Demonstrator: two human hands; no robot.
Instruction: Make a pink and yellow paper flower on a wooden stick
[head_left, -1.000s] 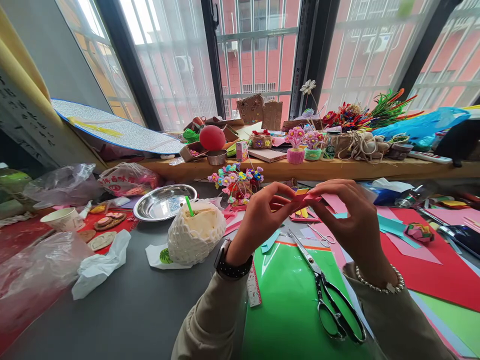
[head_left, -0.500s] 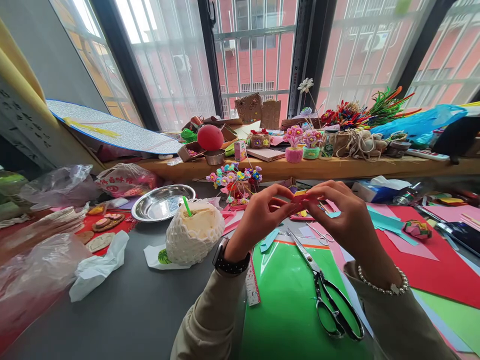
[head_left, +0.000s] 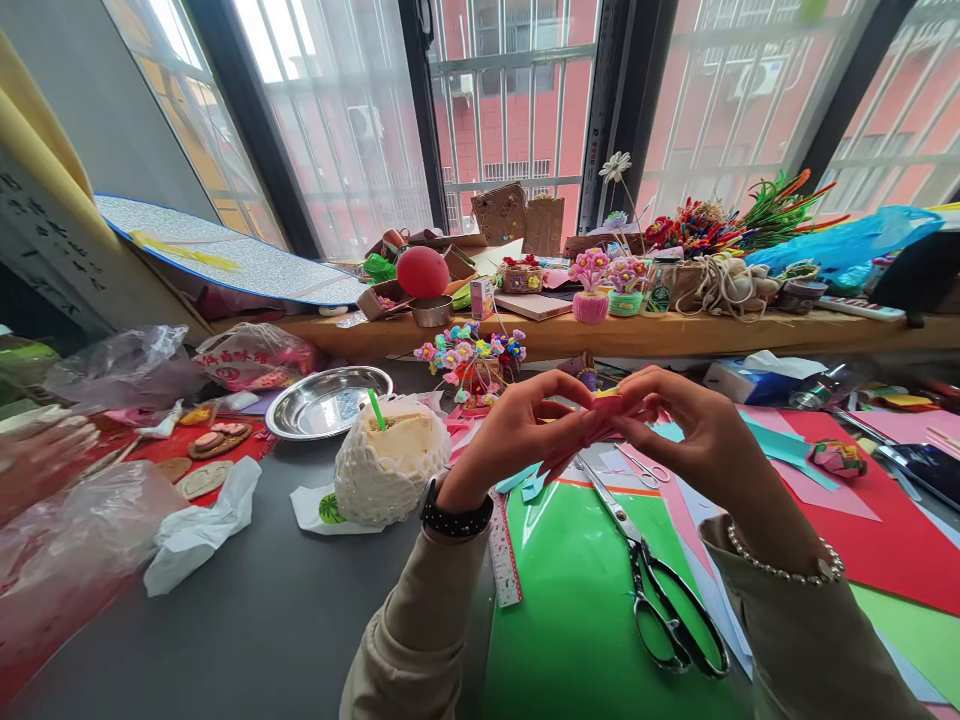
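A wide barred window [head_left: 517,120] fills the far side, and in front of it the grey desk [head_left: 315,630] spreads across the near part. Between them runs a wooden sill [head_left: 360,342] crowded with craft things. On the desk, a red sheet [head_left: 892,530] lies at right, and a shiny green sheet [head_left: 577,600] lies near, in the middle. A steel plate [head_left: 330,403] sits farther off at left, just behind a coconut [head_left: 394,470] in white foam netting. Large scissors [head_left: 636,542] lie on the green sheet, blades pointing far, handles near. Above its far end, the left hand [head_left: 529,425] and right hand [head_left: 679,412] are raised and meet at the fingertips; each grip is narrow, pinching one small paper piece [head_left: 606,398], though the fingers partly hide it. At the far left edge another person's hand [head_left: 49,450] shows blurred, its grip impossible to tell. A bunch of colourful flowers [head_left: 472,365] stands on the desk beyond the coconut, with a red ball [head_left: 422,273] on the sill behind. A ruler [head_left: 505,565] lies along the green sheet's left edge. Smallest, held up between the hands, is that red and yellow paper piece
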